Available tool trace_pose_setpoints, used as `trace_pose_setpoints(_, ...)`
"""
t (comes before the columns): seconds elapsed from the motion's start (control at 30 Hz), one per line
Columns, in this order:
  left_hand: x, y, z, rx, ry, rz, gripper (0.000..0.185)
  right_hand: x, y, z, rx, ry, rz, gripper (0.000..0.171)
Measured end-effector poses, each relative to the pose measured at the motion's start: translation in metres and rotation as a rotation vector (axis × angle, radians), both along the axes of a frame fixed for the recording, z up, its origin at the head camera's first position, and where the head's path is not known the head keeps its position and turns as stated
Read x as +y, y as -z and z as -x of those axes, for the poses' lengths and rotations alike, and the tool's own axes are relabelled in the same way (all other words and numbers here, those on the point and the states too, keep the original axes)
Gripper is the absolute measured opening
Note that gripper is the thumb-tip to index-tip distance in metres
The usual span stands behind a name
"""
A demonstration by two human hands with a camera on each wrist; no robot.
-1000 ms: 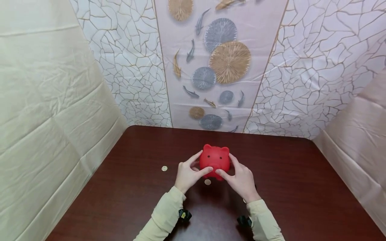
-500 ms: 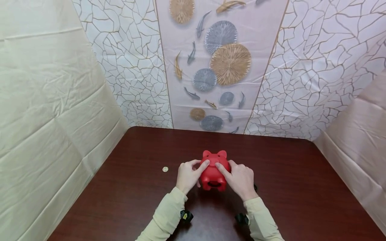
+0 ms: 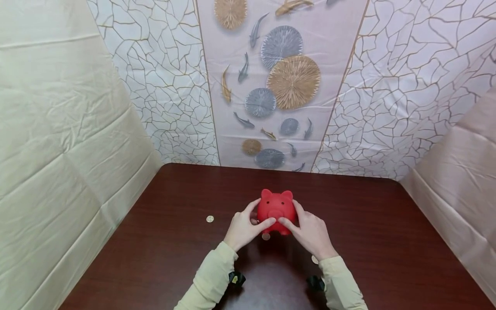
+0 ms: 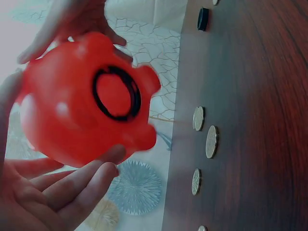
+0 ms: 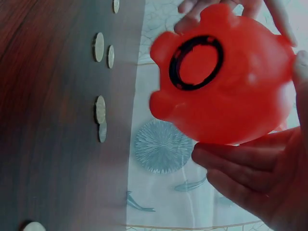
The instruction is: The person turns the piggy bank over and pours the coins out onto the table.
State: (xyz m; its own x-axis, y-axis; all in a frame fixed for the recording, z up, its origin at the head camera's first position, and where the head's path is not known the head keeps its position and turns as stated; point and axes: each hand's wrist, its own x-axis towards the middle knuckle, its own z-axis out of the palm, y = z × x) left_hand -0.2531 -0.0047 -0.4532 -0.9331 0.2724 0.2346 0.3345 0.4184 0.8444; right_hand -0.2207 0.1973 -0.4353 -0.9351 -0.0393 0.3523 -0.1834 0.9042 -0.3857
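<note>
A red piggy bank (image 3: 276, 206) is held up over the table, its face toward the head camera. My left hand (image 3: 242, 230) grips its left side, with the thumb by the snout. On the other side my right hand (image 3: 314, 234) grips it likewise, both thumbs nearly meeting in front. In the wrist views the underside shows a round, black-rimmed ring (image 5: 175, 72) between the stubby feet. Several coins lie on the table below, among them one coin (image 4: 211, 142) in the left wrist view and another coin (image 5: 99, 46) in the right wrist view.
The dark brown table (image 3: 387, 241) reaches back to a patterned cloth wall (image 3: 186, 107). One coin (image 3: 210, 218) lies left of my hands, another (image 3: 315, 259) by the right wrist. A small black round cap (image 4: 203, 19) rests on the table in the left wrist view.
Half a second ago the piggy bank was tipped back, feet and underside toward the head camera. Now its face is turned to that camera again. Both hands have kept their grip.
</note>
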Motion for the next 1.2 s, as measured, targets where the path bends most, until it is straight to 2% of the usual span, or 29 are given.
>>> trace_pose_setpoints(0.1,-0.001,0.002,0.001,0.017,0.068,-0.101,0.076,0.003,0.004,0.0,-0.043,-0.068,0.1,0.084)
trace_pose_setpoints(0.17,-0.003,0.004,0.002,0.037,0.112,-0.166,0.08,0.003,0.007,0.001,-0.034,-0.123,0.167,0.091)
trace_pose_setpoints(0.27,-0.003,0.004,0.001,0.083,0.15,-0.234,0.086,0.002,0.009,0.002,0.032,-0.204,0.229,0.101)
trace_pose_setpoints(0.37,-0.002,0.004,0.0,0.152,0.164,-0.265,0.091,0.001,0.01,0.003,0.126,-0.267,0.235,0.109)
trace_pose_setpoints(0.57,-0.001,-0.005,-0.006,0.32,0.157,-0.254,0.091,-0.002,0.009,0.002,0.289,-0.314,0.205,0.116)
trace_pose_setpoints(0.67,-0.002,-0.014,-0.013,0.41,0.147,-0.244,0.087,-0.003,0.008,0.001,0.37,-0.327,0.179,0.115)
trace_pose_setpoints(0.77,-0.001,-0.016,-0.015,0.467,0.144,-0.25,0.087,-0.003,0.008,0.001,0.442,-0.347,0.159,0.114)
trace_pose_setpoints(0.87,0.001,-0.009,-0.012,0.514,0.135,-0.249,0.091,-0.002,0.009,0.001,0.499,-0.38,0.159,0.11)
trace_pose_setpoints(1.07,0.0,0.002,-0.008,0.682,0.132,-0.222,0.096,0.0,0.01,0.002,0.647,-0.476,0.175,0.075)
trace_pose_setpoints(1.13,0.0,0.002,-0.006,0.725,0.138,-0.211,0.098,0.0,0.009,0.003,0.694,-0.493,0.173,0.072)
trace_pose_setpoints(1.2,0.001,0.001,-0.003,0.74,0.151,-0.198,0.098,0.003,0.007,0.005,0.696,-0.499,0.173,0.075)
